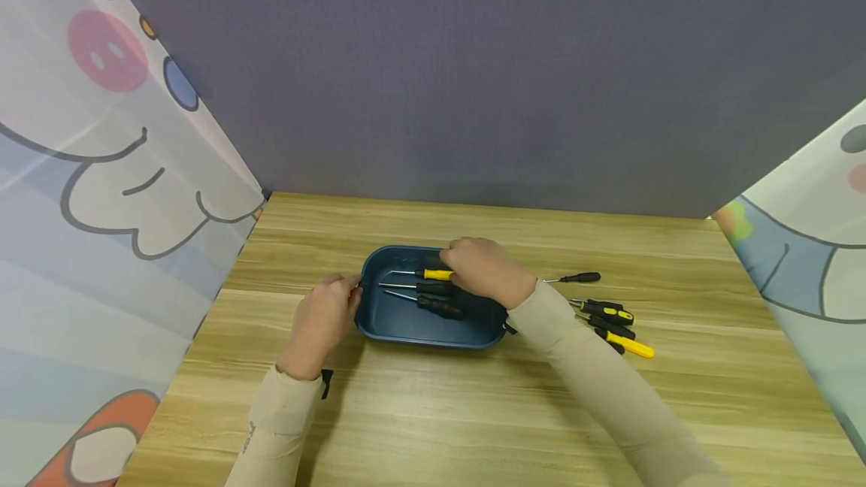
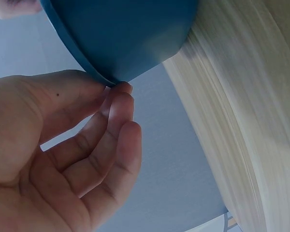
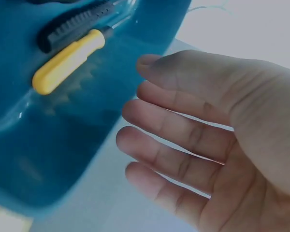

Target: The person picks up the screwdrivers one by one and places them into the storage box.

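A dark blue tray (image 1: 413, 339) stands on the wooden table, with a yellow-and-black screwdriver (image 1: 436, 274) and two black-handled screwdrivers (image 1: 440, 307) lying in it. My left hand (image 1: 322, 322) pinches the tray's left rim between thumb and fingertips, clearly shown in the left wrist view. My right hand (image 1: 489, 270) is over the tray's far right side and hides part of that rim. In the right wrist view its fingers (image 3: 159, 152) are loosely extended with nothing between them and the thumb, right beside the rim. The yellow handle (image 3: 67, 63) lies inside, near these fingertips.
Several more screwdrivers (image 1: 612, 322) with black and yellow handles lie to the right of the tray, partly behind my right forearm. A thin black one (image 1: 580, 277) lies farther back. A grey panel (image 1: 473, 96) rises behind the table (image 1: 419, 412), with cartoon-printed sheets at both sides.
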Tool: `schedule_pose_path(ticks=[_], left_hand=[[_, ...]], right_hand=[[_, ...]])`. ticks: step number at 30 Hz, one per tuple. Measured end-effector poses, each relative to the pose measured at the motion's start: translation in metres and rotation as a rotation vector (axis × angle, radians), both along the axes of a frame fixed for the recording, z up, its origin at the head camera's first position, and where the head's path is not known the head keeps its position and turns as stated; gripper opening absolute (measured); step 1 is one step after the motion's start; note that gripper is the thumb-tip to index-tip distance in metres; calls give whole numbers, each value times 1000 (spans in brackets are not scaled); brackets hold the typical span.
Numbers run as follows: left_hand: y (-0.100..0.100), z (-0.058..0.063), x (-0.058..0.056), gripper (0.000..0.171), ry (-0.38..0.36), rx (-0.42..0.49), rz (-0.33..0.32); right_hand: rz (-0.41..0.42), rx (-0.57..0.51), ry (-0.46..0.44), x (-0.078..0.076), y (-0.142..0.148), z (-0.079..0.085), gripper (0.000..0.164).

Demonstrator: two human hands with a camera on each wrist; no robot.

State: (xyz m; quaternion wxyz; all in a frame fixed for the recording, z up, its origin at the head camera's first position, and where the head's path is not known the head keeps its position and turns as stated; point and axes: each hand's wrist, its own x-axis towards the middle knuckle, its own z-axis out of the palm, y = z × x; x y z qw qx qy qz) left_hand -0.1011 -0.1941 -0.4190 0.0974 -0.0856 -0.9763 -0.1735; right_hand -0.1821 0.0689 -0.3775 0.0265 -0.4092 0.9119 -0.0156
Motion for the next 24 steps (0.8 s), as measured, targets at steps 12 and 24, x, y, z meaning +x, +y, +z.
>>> schedule_pose_path(ticks=[12, 24], left_hand=[[0, -1, 1, 21, 9, 2, 1], [1, 0, 1, 21, 6, -6, 1]], right_hand=[[-20, 13, 60, 20, 46, 12, 15], [-54, -67, 98, 38, 103, 9, 20]])
